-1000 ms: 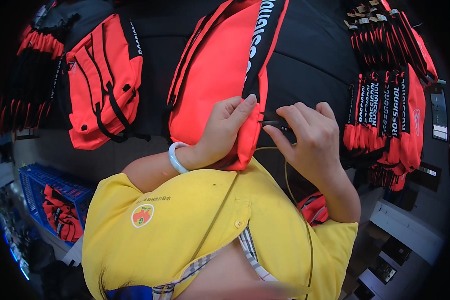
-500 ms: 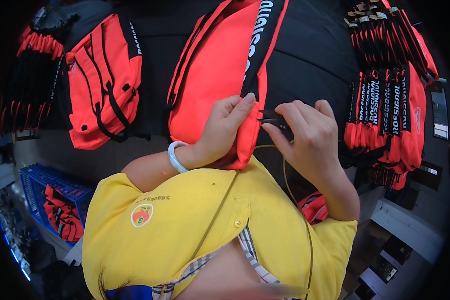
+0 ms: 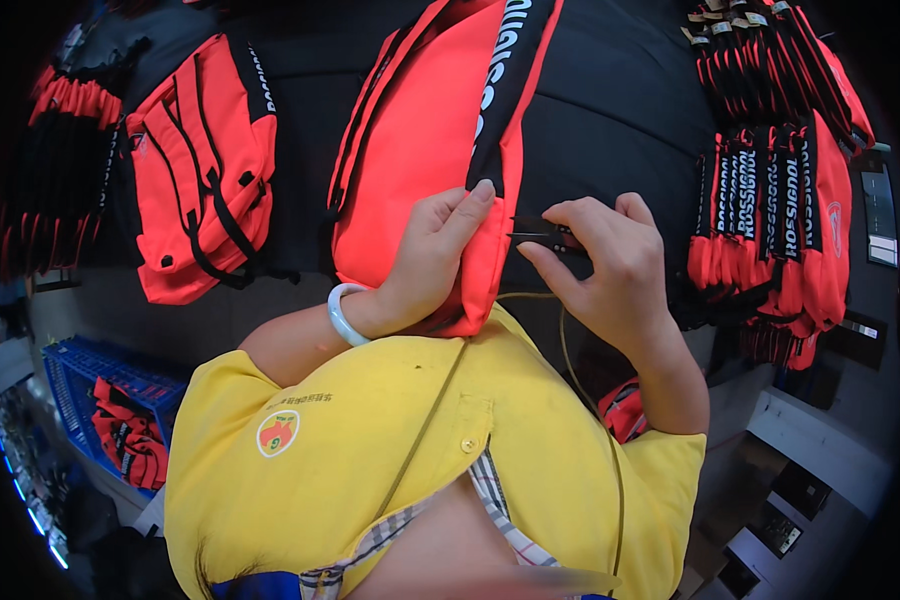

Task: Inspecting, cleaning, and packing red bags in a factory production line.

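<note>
Moved: almost nothing since the earlier frames; both hands keep the same posture, right hand has shifted a touch outward from the bag edge.
Left hand: left hand (image 3: 432, 255) clamped on the lower right edge of the red bag (image 3: 420, 150), fingers flat on the front, index tip up at the black strap (image 3: 505, 90); pale bangle (image 3: 342, 312) on the wrist.
Right hand: right hand (image 3: 600, 265) closed around small thread snips (image 3: 542, 236), blades pointing left toward the bag edge, tips just beside the left fingertips, not visibly touching fabric.
Bag location: lies on the black table (image 3: 610, 110), centre, straight ahead of the person, bottom end over the yellow shirt (image 3: 390, 450).
Progress: looks like thread trimming along the bag's right seam, my read only. Snips are poised at one spot on the edge; can't see any loose thread or cut ends, so can't tell how much of the seam is done. Upper part of the bag runs out of view.
Around: second red bag (image 3: 205, 165) with black straps lies left on the table; stack of red bags (image 3: 780, 210) at right; blue crate (image 3: 90, 385) with more red pieces lower left.
Obstructions: none between snips and seam. Left fingertips sit near the blades, worth care. Thin cord (image 3: 566, 350) hangs under the right wrist.
</note>
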### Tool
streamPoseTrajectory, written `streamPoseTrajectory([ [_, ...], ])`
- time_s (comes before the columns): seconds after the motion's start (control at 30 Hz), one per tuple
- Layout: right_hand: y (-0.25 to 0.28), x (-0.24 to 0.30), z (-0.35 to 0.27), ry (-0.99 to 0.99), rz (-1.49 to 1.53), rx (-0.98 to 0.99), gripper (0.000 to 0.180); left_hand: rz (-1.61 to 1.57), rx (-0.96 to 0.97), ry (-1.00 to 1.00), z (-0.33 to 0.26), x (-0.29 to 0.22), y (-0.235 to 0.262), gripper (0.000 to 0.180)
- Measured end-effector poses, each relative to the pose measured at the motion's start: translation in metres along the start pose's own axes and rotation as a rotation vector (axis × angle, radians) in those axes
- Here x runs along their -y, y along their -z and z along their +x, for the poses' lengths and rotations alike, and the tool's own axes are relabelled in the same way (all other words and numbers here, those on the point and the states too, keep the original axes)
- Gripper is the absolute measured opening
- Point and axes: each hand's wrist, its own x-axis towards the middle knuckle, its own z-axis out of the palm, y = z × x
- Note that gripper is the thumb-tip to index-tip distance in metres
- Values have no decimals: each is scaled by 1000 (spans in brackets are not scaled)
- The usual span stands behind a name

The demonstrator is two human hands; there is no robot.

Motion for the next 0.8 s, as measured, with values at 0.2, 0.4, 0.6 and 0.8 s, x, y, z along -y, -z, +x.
streamPoseTrajectory([
  [0.2,3,2,1,10,-45,54,26,-13,-1,-22,0,3,-1,37],
  [0.4,5,3,2,25,-70,84,25,-10,2,-39,1,7,1,37],
  [0.6,5,4,3,23,-88,108,26,-2,-3,-37,-1,5,-2,37],
  [0.8,9,9,5,-12,-115,176,26,-10,1,-34,-1,9,-1,37],
])
